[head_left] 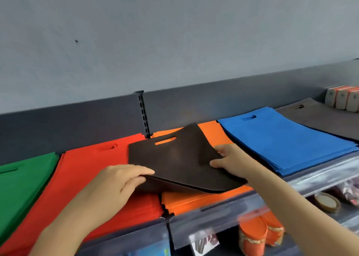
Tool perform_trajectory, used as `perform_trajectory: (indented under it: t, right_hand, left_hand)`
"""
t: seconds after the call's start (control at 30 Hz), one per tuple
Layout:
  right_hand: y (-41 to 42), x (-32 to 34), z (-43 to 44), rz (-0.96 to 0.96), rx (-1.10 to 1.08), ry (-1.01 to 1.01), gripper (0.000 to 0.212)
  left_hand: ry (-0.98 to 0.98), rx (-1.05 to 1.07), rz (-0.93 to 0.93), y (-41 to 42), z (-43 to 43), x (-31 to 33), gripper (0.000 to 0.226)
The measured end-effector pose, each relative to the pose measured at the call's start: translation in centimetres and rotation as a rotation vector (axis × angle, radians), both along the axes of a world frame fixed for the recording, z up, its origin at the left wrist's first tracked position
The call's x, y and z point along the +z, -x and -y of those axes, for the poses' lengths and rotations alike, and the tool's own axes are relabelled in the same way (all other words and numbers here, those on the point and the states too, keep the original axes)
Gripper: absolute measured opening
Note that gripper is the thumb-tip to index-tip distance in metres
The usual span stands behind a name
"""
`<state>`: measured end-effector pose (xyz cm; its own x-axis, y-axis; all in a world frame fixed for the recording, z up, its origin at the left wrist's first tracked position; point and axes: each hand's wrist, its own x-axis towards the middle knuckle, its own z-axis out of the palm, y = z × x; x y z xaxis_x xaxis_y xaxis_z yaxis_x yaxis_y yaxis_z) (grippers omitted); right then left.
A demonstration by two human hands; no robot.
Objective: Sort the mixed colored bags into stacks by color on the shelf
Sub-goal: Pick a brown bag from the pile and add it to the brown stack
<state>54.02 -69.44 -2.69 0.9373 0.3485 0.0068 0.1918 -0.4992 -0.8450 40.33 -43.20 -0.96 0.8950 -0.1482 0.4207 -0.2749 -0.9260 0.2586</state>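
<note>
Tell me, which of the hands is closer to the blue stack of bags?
Right. The right hand grips the dark bag at its right edge, just left of the blue stack; the left hand holds its near left corner, over the red stack.

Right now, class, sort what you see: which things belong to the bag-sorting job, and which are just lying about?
Job: black bag, orange stack, red stack, green stack, blue stack, dark stack, left hand, right hand.
Lying about: small boxes, orange jars.

I see loose bag over middle stack on shelf, its left edge over left-hand stack | right-hand stack beside middle stack | boxes far right, behind
</note>
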Motion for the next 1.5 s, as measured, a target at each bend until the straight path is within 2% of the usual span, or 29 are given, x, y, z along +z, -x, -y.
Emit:
perform_trajectory:
  t: [0.1, 0.27, 0.6, 0.8, 0.93, 1.13, 1.5]
  right_hand:
    - [-0.7, 1.0, 4.0, 0.232, 0.082, -0.137, 0.031]
    - [-3.5, 1.9, 12.8, 0.367, -0.034, -0.236, 0.031]
    - [-8.8, 1.3, 26.9, 0.419, -0.357, -0.121, 0.031]
    - [-12.7, 1.9, 32.2, 0.431, -0.503, -0.007, 0.031]
    - [-15.0, 2.1, 35.8, 0.438, -0.584, 0.052, 0.03]
    - [-18.0, 1.2, 40.8, 0.424, -0.643, 0.065, 0.029]
    - [-25.2, 0.7, 51.0, 0.449, -0.599, 0.123, 0.031]
  left_hand:
    - [0.03, 0.057, 0.098, 0.1, 4.8, 0.6, 0.024]
    - [0.055, 0.019, 0.209, -3.0, 13.8, 2.3, 0.016]
    - [-0.117, -0.244, 0.111, -14.2, 26.5, 3.1, 0.039]
    - [-0.279, -0.418, 0.014, -19.7, 31.8, 2.8, 0.034]
    - [-0.352, -0.499, 0.015, -22.8, 35.4, 2.9, 0.028]
    - [-0.362, -0.528, 0.0, -26.3, 40.3, 1.8, 0.029]
    - [-0.319, -0.509, -0.038, -31.4, 52.0, 0.2, 0.03]
